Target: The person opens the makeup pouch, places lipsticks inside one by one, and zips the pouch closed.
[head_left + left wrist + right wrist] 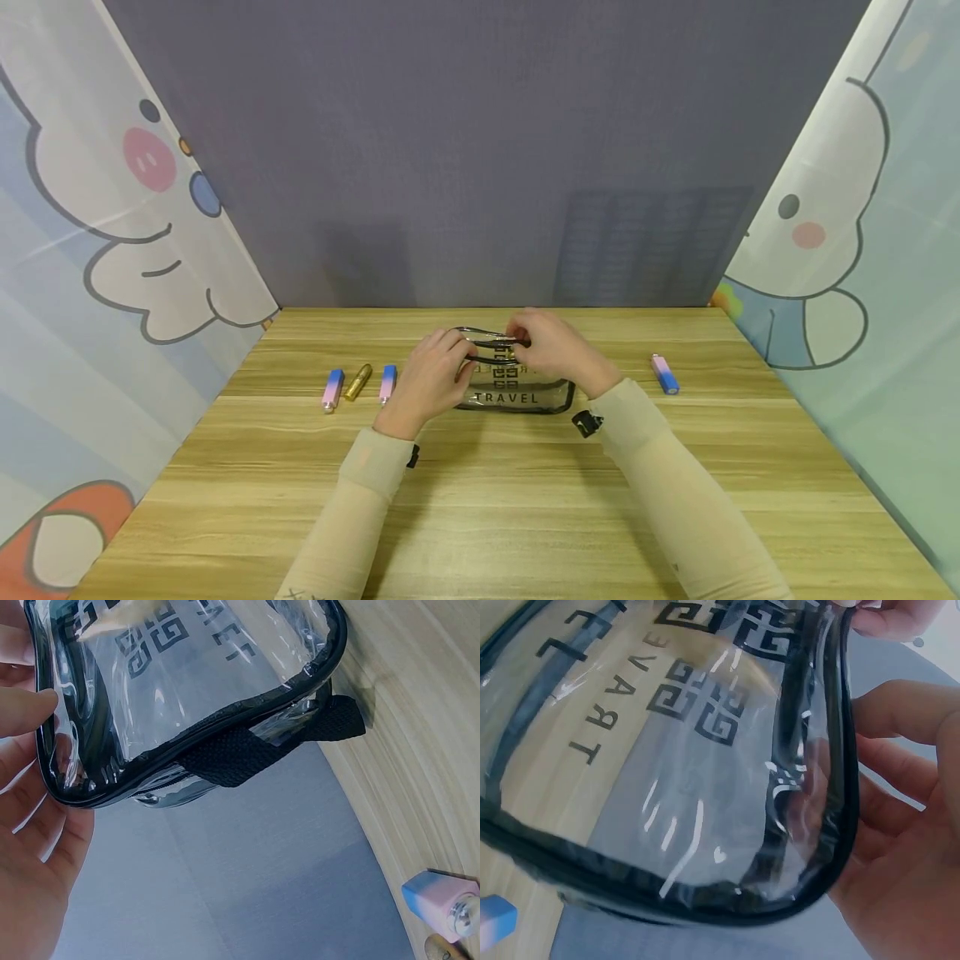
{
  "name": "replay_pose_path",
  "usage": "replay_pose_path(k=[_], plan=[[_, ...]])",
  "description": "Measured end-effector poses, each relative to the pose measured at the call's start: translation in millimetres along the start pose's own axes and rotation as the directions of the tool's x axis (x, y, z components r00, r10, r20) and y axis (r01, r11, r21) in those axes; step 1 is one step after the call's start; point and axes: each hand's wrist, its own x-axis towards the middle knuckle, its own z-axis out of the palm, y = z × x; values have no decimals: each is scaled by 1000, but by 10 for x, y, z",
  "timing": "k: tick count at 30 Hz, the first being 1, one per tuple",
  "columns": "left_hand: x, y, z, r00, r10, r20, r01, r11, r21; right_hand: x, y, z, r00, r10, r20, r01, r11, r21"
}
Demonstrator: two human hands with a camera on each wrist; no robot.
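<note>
A clear travel pouch (506,398) with black piping stands on the wooden table, the word TRAVEL and a square black pattern printed on it. My left hand (438,371) pinches its upper edge on the left, thumb on the near side and fingers behind, as the left wrist view shows. At the upper right edge my right hand (551,346) grips the black rim; in the right wrist view the thumb lies along the piping (847,750) and other fingers show behind the clear plastic. A black fabric tab (232,756) sticks out from the pouch's side.
Left of the pouch lie two small pink-and-blue tubes, one farther out (333,390) and one nearer (387,384), with a gold tube (358,382) between them. Another pink-and-blue tube (664,374) lies to the right. A grey panel (480,167) rises behind the table.
</note>
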Motion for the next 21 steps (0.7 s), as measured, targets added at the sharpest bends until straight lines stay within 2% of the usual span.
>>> replay_pose_path(k=[6, 15, 21], plan=[[1, -2, 4, 1000, 11, -12, -11, 1000, 4, -32, 10, -84, 1000, -12, 3, 12, 1000, -8], [1, 2, -4, 1000, 11, -10, -11, 1000, -1, -110, 28, -175, 999, 26, 19, -26, 1000, -18], [-6, -5, -1, 1000, 12, -12, -12, 1000, 1, -164, 96, -204, 1000, 15, 7, -15, 999, -41]])
